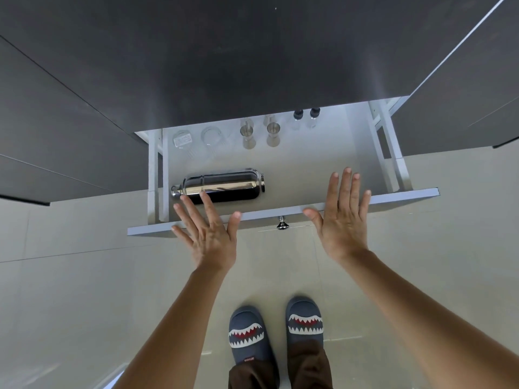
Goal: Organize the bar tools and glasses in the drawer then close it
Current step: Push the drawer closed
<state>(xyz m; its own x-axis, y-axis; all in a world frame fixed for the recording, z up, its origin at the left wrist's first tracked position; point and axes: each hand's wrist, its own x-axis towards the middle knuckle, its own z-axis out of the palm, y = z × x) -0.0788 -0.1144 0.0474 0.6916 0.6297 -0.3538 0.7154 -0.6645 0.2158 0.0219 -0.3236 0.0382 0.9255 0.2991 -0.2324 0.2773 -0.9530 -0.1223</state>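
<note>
While drawer (393, 198) gapes, shaker (222, 186) lies beside left hand (209, 234).

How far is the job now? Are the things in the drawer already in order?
Mostly done: two clear glasses, two steel jiggers and two dark-capped bottles stand in a row; the shiny steel shaker lies in front. Left hand and right hand are empty. The white drawer is still open.
</note>
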